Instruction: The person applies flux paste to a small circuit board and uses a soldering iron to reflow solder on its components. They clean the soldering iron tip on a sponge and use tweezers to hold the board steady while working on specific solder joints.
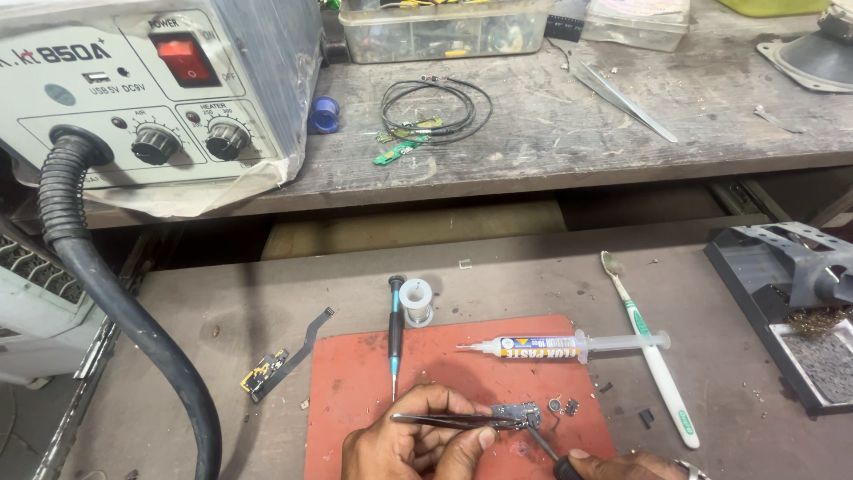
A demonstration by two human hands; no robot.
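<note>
Grey-cased and plastic-wrapped, the hot-air rework station (151,98) stands far up and to the left of the hands, its front showing a red rocker switch, two black knobs and printed labels; its black corrugated hose (115,311) curves down past the left hand. Straight ahead of the hands, on the far table (551,133), sit a clear plastic parts box (444,31) and a loop of black cable (435,107). Under both hands lies a red work mat (373,373).

Just beyond the hands, across the mat, rests a syringe of flux (560,347) with a yellow, blue and white label around its barrel. A white-and-green toothbrush (653,356) lies up and to the right, a teal-handled screwdriver (395,333) and a small solder spool (416,302) up and to the left.

The left hand (409,440) is closed on tweezers (440,419) whose tips pin a small circuit board (515,415) to the mat. The right hand (622,464), mostly out of frame, grips a dark-handled tool (546,446) whose tip touches the board. This looks like fine work on the board itself; the next move would seem to call for a steady pin and a light, exact tip.
</note>
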